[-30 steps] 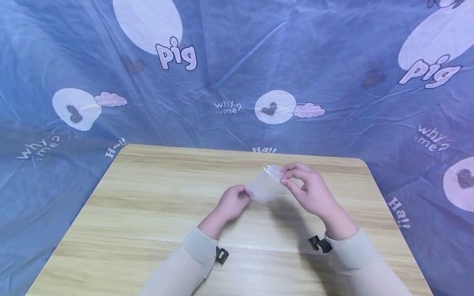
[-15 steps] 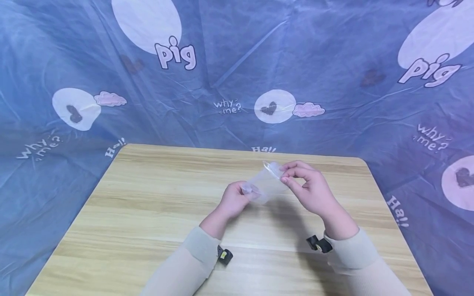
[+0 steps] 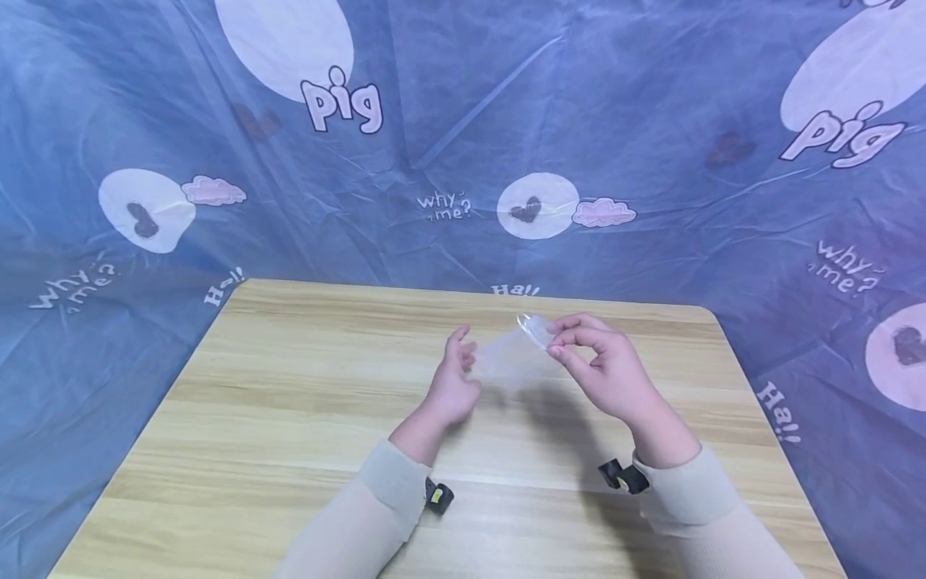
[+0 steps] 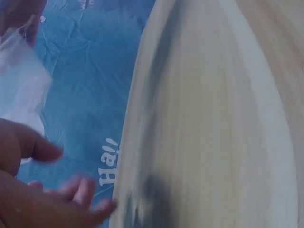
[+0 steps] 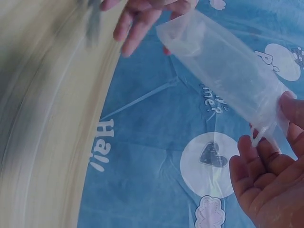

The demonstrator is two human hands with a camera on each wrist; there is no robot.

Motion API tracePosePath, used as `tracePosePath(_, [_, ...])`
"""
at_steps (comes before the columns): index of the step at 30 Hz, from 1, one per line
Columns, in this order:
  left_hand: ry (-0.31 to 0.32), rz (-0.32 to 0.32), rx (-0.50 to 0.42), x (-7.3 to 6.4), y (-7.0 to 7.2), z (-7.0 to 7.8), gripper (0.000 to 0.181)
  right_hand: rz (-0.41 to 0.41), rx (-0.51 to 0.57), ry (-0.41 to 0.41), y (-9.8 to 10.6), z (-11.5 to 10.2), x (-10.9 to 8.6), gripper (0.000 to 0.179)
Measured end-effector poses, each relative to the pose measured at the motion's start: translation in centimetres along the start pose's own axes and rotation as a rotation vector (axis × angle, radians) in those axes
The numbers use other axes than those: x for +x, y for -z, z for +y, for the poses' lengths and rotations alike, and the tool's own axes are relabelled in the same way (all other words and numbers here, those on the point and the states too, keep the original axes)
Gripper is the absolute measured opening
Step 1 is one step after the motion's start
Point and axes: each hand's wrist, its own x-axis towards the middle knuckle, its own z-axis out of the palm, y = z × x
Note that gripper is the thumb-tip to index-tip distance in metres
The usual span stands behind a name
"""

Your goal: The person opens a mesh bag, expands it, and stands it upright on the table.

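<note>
A clear plastic bag (image 3: pixel 510 358) hangs slanted above the table, thin and see-through. My right hand (image 3: pixel 608 366) pinches its upper right end between thumb and fingers. In the right wrist view the bag (image 5: pixel 228 64) stretches out from the right fingers, creased and gathered where they grip it. Beside the bag's lower left end is my left hand (image 3: pixel 453 382), its fingers spread and thumb apart, holding nothing. The left wrist view shows the left hand (image 4: pixel 42 190) blurred, with the bag (image 4: pixel 21 76) beyond it.
A wood-grain table (image 3: pixel 289 402) lies under both hands. Blue printed cloth (image 3: pixel 434 121) hangs behind and at both sides of it. Each sleeve cuff carries a small black device, one at the left wrist (image 3: pixel 438 496) and another at the right (image 3: pixel 624 477).
My left hand has let go of the bag's lower left end and spread its fingers. The right hand still pinches the bag in nearly the same spot.
</note>
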Motion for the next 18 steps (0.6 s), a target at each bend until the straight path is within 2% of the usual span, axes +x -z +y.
tracePosePath(2, [-0.015, 0.024, 0.043, 0.1, 0.4, -0.1, 0.086, -0.003, -0.017, 0.009, 0.0, 0.1, 0.0, 0.013])
tracePosePath(7, [-0.092, 0.076, 0.096, 0.1, 0.7, 0.0, 0.050, -0.055, -0.144, 0.063, -0.4, 0.5, 0.0, 0.014])
tracePosePath(12, [-0.183, 0.027, 0.283, -0.2, 0.2, -0.1, 0.026, -0.161, -0.299, 0.090, -1.1, 1.0, -0.1, 0.013])
tracePosePath(14, [-0.216, 0.000, 0.365, -0.3, 0.0, -0.2, 0.024, -0.189, -0.324, 0.080, -1.4, 1.2, -0.2, 0.011])
tracePosePath(18, [-0.238, -0.028, 0.475, -0.4, -0.4, -0.5, 0.022, -0.224, -0.342, 0.056, -1.8, 1.7, -0.5, 0.010])
